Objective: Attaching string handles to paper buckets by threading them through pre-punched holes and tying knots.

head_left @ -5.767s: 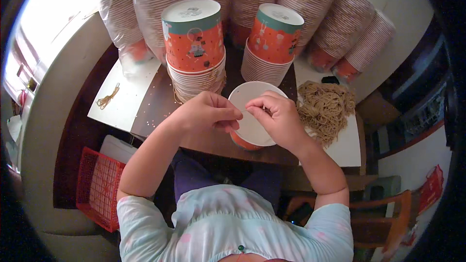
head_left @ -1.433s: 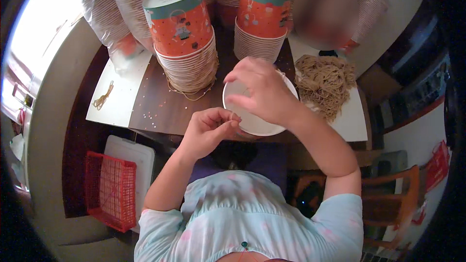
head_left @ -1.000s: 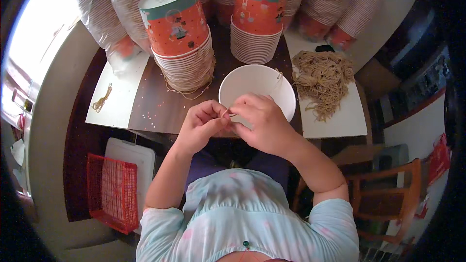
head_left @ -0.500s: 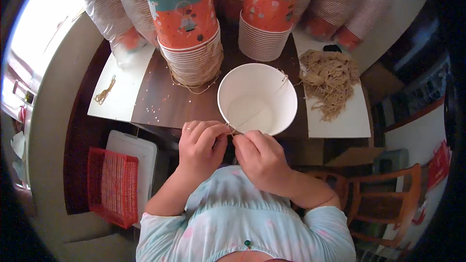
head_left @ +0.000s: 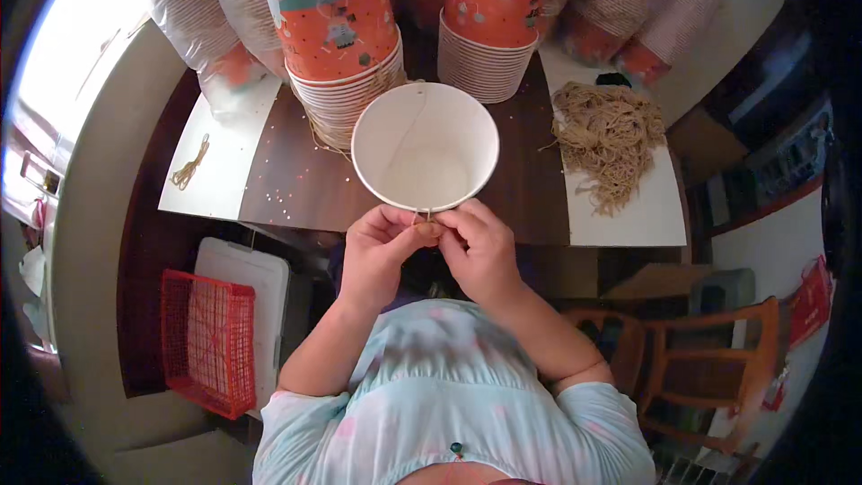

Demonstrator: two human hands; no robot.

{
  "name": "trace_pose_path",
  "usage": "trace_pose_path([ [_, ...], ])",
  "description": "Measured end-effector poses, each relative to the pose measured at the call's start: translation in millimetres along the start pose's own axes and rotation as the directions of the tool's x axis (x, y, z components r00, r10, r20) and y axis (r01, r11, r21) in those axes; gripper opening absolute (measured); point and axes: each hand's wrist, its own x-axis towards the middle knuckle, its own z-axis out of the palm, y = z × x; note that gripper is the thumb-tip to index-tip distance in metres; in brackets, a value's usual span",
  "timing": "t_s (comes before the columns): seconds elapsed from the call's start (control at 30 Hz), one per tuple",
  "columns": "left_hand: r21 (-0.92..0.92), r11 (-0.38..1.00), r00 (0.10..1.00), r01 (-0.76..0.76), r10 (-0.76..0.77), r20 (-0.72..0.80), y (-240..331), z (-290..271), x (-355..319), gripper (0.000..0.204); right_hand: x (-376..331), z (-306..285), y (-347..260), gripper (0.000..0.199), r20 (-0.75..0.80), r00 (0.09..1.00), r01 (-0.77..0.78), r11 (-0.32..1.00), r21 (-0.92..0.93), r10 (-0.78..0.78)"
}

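A white paper bucket (head_left: 449, 144) stands near the table's front edge, its open mouth tilted toward me. One strand of thin tan cord (head_left: 406, 136) runs across its inside from the far rim. At the near rim a short piece of cord (head_left: 428, 213) shows between my two hands. My left hand (head_left: 377, 251) is closed, thumb and fingers pinching the cord just below the rim. Close beside it my right hand (head_left: 480, 247) is pinched on the cord too, fingertips against the bucket. The cord's ends are hidden by my fingers.
Behind stand two stacks of nested buckets, a left stack (head_left: 332, 27) draped with cord and a right stack (head_left: 494, 9). A tangled heap of cord (head_left: 611, 139) lies at right, a small cord bundle (head_left: 190, 163) at left. Below are a red basket (head_left: 208, 341) and a wooden chair (head_left: 700, 355).
The bucket has shifted left and turned, so its corded near rim now faces me between my hands. Both hands have moved slightly up against the rim.
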Motion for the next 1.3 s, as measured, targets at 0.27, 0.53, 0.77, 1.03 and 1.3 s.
trace_pose_path([
  [0.27,-0.025,1.000,0.996,-0.007,0.005,-0.088,-1,-3,-6,0.009,5,2,-11,0.016,0.663,0.578,-0.649,-0.223,0.727,0.476],
  [0.53,0.428,0.867,0.943,-0.253,0.319,-0.089,-4,2,-9,0.010,4,12,-6,0.014,0.657,0.549,-0.623,-0.270,0.734,0.517],
  [0.77,0.817,0.449,0.824,-0.363,0.564,0.056,-4,4,-12,0.013,1,15,-12,0.016,0.558,0.577,-0.622,-0.121,0.773,0.597],
  [1.03,0.872,0.005,0.635,-0.489,0.688,0.352,-6,2,-8,0.020,5,12,-24,0.019,0.449,0.622,-0.626,0.064,0.777,0.641],
  [1.3,0.828,0.030,0.630,-0.559,0.665,0.401,0,-1,-6,0.021,6,12,-4,0.017,0.644,0.511,-0.681,-0.188,0.708,0.569],
])
